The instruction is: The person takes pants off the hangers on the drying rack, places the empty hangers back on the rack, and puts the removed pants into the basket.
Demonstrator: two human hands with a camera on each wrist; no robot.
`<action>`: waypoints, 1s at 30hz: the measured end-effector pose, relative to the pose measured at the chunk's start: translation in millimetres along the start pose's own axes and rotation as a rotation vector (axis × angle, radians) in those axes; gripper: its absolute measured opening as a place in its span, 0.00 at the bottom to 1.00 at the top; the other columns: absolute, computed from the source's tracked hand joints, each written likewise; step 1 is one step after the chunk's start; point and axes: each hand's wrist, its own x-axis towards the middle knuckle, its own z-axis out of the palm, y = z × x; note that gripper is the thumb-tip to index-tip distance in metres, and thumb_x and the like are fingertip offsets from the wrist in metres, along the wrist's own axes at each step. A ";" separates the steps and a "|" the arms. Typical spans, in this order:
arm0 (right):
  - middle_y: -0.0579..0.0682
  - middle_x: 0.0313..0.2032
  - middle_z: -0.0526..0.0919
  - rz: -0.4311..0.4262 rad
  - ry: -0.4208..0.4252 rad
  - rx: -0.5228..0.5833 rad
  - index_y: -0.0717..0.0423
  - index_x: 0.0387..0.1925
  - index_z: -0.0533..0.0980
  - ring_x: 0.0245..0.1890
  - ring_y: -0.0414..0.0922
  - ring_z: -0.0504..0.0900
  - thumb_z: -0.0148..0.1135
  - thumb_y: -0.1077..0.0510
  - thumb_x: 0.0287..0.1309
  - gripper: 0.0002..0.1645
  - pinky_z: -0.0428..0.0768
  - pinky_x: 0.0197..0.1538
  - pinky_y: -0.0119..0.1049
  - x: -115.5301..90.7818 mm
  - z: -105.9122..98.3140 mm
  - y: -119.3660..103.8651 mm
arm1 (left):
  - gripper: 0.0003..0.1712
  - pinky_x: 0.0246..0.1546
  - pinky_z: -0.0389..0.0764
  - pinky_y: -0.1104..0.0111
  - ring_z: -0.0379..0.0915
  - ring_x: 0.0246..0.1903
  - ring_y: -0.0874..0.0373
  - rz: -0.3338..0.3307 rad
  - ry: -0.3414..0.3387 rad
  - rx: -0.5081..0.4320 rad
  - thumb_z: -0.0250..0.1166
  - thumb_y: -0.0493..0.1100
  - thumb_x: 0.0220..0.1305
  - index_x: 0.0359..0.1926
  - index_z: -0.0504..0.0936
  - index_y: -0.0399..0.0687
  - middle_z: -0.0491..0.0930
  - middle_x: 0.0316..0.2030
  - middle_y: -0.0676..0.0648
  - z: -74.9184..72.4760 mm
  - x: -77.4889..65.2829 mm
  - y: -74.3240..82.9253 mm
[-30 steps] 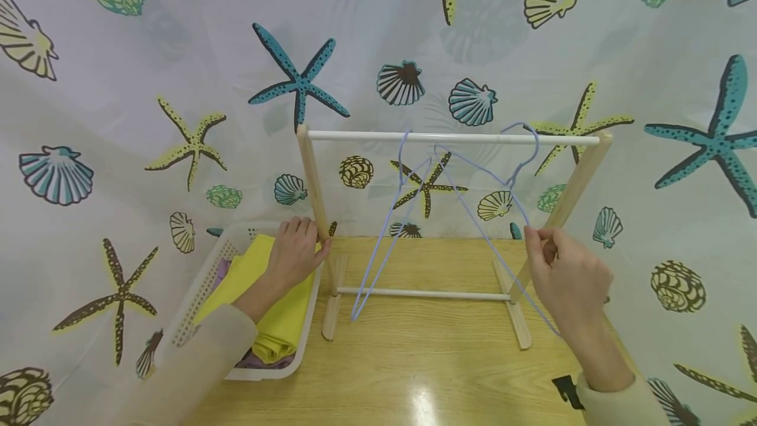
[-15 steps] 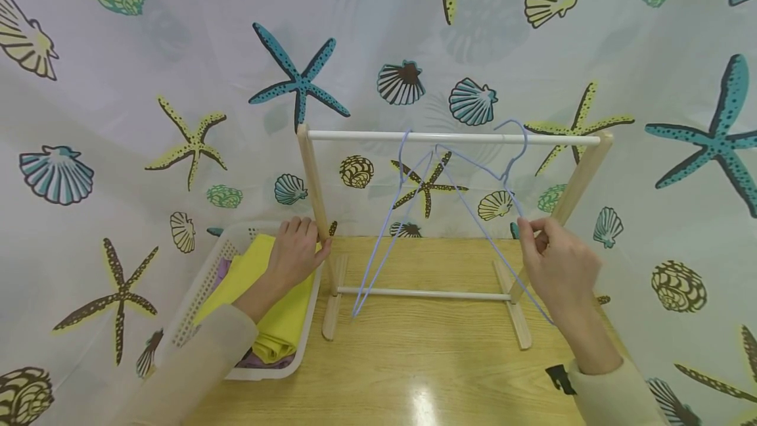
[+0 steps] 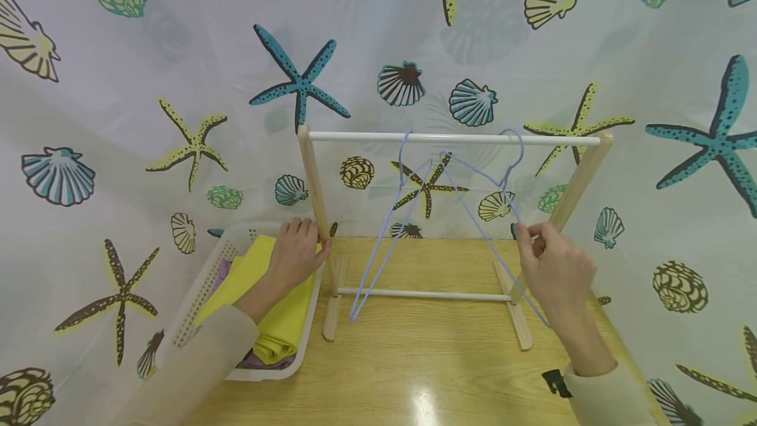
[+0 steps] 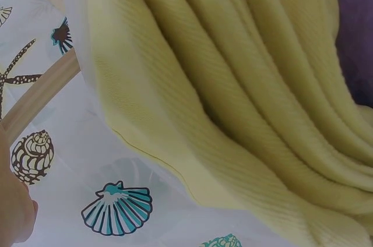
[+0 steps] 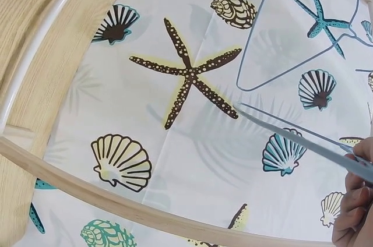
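My right hand (image 3: 558,275) pinches the upper side of a thin blue clothes hanger (image 3: 480,223) between thumb and fingers. The hanger's hook curves over the white top rod (image 3: 367,137) of a small wooden clothes rack, near its right end; whether it bears on the rod I cannot tell. A second blue hanger (image 3: 378,252) hangs from the same rod, left of the middle. My left hand (image 3: 296,252) holds the rack's left wooden post (image 3: 312,179), also a post (image 4: 44,92) in the left wrist view. The right wrist view has the pinched hanger (image 5: 297,136) with fingers at its edge.
A white perforated basket (image 3: 192,294) stands left of the rack, holding folded yellow cloth (image 3: 278,321) and purple cloth (image 3: 221,273). A lower white bar (image 3: 422,294) joins the rack's feet on the wooden table (image 3: 378,373). A shell-patterned curtain (image 3: 378,38) surrounds it behind and at the sides.
My right hand has shifted left with the pinched hanger. Its hook rose slightly, then came down closer to the top rod. My left hand has stayed on the post.
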 end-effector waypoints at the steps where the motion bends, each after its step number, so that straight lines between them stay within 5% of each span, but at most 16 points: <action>1: 0.51 0.13 0.77 0.001 0.000 -0.001 0.60 0.27 0.82 0.15 0.27 0.54 0.68 0.55 0.67 0.15 0.54 0.19 0.29 -0.5 0.6 0.3 | 0.21 0.34 0.73 0.61 0.75 0.32 0.47 -0.001 -0.003 0.000 0.71 0.53 0.66 0.28 0.76 0.43 0.79 0.27 0.45 -0.2 0.1 0.2; 23: 0.51 0.13 0.74 0.046 -0.077 -0.012 0.60 0.29 0.81 0.13 0.35 0.56 0.70 0.53 0.65 0.15 0.54 0.18 0.31 -4.9 -0.3 4.8 | 0.24 0.34 0.76 0.58 0.74 0.31 0.47 0.030 0.015 0.003 0.71 0.58 0.66 0.31 0.76 0.42 0.77 0.27 0.45 -3.9 -1.3 -3.2; 27: 0.50 0.16 0.76 0.074 -0.129 0.004 0.59 0.34 0.83 0.14 0.34 0.57 0.70 0.49 0.65 0.15 0.55 0.19 0.32 -5.4 -4.4 3.5 | 0.26 0.34 0.78 0.58 0.75 0.32 0.46 -0.013 -0.031 -0.030 0.71 0.59 0.67 0.36 0.77 0.39 0.78 0.29 0.43 -10.0 -3.0 -1.0; 30: 0.52 0.21 0.81 0.076 -0.164 0.020 0.60 0.40 0.83 0.15 0.40 0.68 0.70 0.46 0.66 0.19 0.58 0.19 0.32 -6.9 -6.9 3.7 | 0.28 0.35 0.79 0.59 0.75 0.34 0.45 -0.066 -0.054 -0.070 0.70 0.60 0.67 0.41 0.77 0.37 0.78 0.31 0.41 -16.1 -4.3 1.9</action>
